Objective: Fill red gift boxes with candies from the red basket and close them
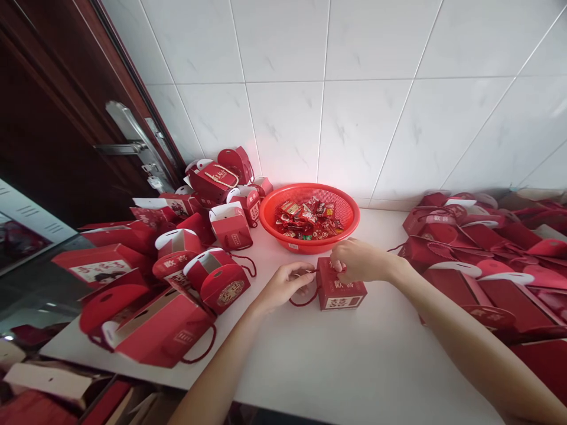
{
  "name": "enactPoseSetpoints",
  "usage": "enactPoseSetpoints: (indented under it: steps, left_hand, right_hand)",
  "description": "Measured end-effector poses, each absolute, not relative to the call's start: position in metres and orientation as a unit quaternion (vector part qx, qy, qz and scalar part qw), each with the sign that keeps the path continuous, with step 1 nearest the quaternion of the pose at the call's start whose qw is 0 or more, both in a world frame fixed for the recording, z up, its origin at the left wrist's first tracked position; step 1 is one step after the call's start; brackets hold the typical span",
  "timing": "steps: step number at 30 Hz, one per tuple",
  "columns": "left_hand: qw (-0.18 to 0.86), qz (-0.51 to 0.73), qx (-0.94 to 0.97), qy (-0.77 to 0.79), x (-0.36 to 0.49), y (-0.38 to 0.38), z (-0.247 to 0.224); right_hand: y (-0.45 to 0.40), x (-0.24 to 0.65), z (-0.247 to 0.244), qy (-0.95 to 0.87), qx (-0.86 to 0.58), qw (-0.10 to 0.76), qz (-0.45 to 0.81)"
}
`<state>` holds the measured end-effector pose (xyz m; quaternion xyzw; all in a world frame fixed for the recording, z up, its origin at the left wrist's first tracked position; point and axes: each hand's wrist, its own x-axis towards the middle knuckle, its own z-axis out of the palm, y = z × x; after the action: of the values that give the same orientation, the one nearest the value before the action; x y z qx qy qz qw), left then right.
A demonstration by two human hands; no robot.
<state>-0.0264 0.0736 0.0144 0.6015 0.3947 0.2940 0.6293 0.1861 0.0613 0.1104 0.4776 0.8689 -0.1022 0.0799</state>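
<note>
A small red gift box (341, 295) with gold lettering stands closed on the white table, in front of the candy basket. At its left side my left hand (287, 284) has thumb and fingers pinched together by the red cord (303, 304), which loops out below them. My right hand (354, 261) rests over the top of the box, its fingers curled and pressed against the lid; their tips are partly hidden. The red plastic basket (310, 243) just behind holds wrapped candies (312, 218).
Many opened red boxes (177, 324) with cord handles crowd the table's left side. Flattened or part-folded red boxes (469, 289) are heaped on the right. A tiled wall (283, 118) closes the back, and a dark door (66, 94) stands at the left.
</note>
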Motion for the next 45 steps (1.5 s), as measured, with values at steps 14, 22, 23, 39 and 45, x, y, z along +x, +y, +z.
enactPoseSetpoints:
  steps: [14, 22, 23, 39, 45]
  left_hand:
    - [0.527, 0.395, 0.619, 0.427, -0.012, 0.074, -0.003]
    - [0.461, 0.384, 0.689, 0.407, -0.01, 0.068, 0.001]
    - [0.459, 0.379, 0.692, 0.408, -0.009, 0.067, 0.002]
    - [0.539, 0.343, 0.675, 0.369, -0.013, 0.064, 0.001]
    - [0.515, 0.347, 0.734, 0.275, -0.01, 0.06, -0.003]
  right_hand:
    - [0.058, 0.186, 0.112, 0.879, 0.466, 0.063, -0.082]
    - [0.06, 0.187, 0.108, 0.879, 0.465, 0.065, -0.083]
    - [0.06, 0.187, 0.108, 0.88, 0.464, 0.065, -0.083]
    - [0.058, 0.19, 0.106, 0.883, 0.46, 0.035, -0.092]
    - [0.053, 0.192, 0.115, 0.886, 0.456, 0.015, -0.081]
